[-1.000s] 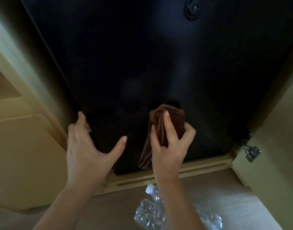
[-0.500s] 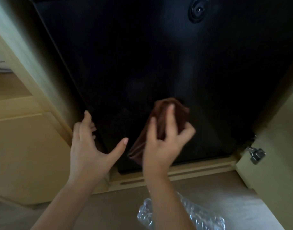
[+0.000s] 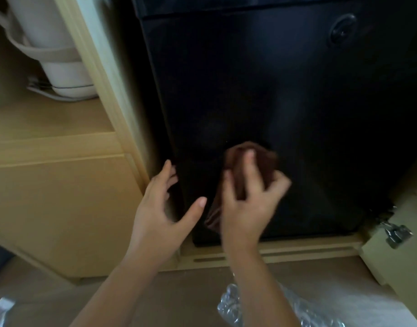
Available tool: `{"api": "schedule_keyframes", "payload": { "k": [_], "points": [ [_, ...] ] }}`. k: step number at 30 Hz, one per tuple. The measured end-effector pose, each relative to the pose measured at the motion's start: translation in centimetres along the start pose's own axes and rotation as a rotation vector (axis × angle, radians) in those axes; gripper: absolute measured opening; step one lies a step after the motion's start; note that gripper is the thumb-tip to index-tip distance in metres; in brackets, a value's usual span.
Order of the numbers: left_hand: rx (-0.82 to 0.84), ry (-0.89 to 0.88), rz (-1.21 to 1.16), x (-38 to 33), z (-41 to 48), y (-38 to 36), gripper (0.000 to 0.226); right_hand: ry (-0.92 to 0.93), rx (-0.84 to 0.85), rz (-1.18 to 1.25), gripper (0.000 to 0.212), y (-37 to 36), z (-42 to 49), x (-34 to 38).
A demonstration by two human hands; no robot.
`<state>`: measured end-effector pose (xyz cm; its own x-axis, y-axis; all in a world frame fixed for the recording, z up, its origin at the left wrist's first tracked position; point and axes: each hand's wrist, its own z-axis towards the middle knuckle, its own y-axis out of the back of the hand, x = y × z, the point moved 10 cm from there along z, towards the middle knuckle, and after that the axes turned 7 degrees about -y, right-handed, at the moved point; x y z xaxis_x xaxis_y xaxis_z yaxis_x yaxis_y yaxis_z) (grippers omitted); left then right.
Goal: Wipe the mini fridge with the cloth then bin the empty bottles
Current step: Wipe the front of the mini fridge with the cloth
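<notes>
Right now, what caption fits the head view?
Right hand presses brown cloth on black mini fridge, left hand beside; clear plastic bottles on floor.

The cloth (image 3: 261,161) sat gripped under the fingers (image 3: 250,172) of the right hand (image 3: 247,213), against the fridge door (image 3: 273,90). Left of those fingers, the left hand (image 3: 160,215) reached the door's edge. Bottles (image 3: 228,308) lay on the floor behind both wrists.

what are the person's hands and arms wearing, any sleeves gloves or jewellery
The left hand and right hand are bare, no gloves. Both forearms are bare to the frame edge, no sleeve in view. No watch or bracelet at either wrist. No ring shows on the left hand; the right is motion-blurred, so a thin ring cannot be ruled out.
</notes>
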<state>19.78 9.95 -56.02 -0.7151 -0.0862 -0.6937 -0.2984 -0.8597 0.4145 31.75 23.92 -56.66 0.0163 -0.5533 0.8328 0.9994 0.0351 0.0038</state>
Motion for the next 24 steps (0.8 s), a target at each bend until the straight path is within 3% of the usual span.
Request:
{"api": "schedule_keyframes", "payload": {
  "k": [3,5,9,12,15,20,24],
  "points": [
    [-0.095,-0.102,0.037,-1.2,-0.1,2.3,0.063,0.185,0.226,-0.127,0.053,-3.9,-4.0,2.7],
    [-0.124,-0.129,0.024,-1.7,-0.1,3.2,0.06,0.149,0.251,-0.073,0.055,-3.5,-3.6,2.4],
    [-0.127,-0.109,-0.013,-1.9,-0.2,3.6,0.059,-0.039,-0.062,0.096,0.045,2.3,2.5,0.4],
    [-0.146,-0.104,-0.053,-2.2,-0.1,4.4,0.057,-0.039,-0.134,0.165,0.042,4.1,5.6,0.8],
    [-0.134,-0.123,-0.051,-2.4,-0.3,5.0,0.059,0.024,-0.061,0.104,0.043,1.9,4.2,2.8],
    [-0.054,-0.133,-0.016,-1.9,-1.0,5.5,0.072,0.267,0.202,-0.207,0.057,-2.9,-1.9,4.4],
    [-0.051,-0.139,-0.01,-2.4,-1.2,5.6,0.068,0.161,0.25,-0.047,0.046,-2.1,-1.3,3.3]
  ]
}}
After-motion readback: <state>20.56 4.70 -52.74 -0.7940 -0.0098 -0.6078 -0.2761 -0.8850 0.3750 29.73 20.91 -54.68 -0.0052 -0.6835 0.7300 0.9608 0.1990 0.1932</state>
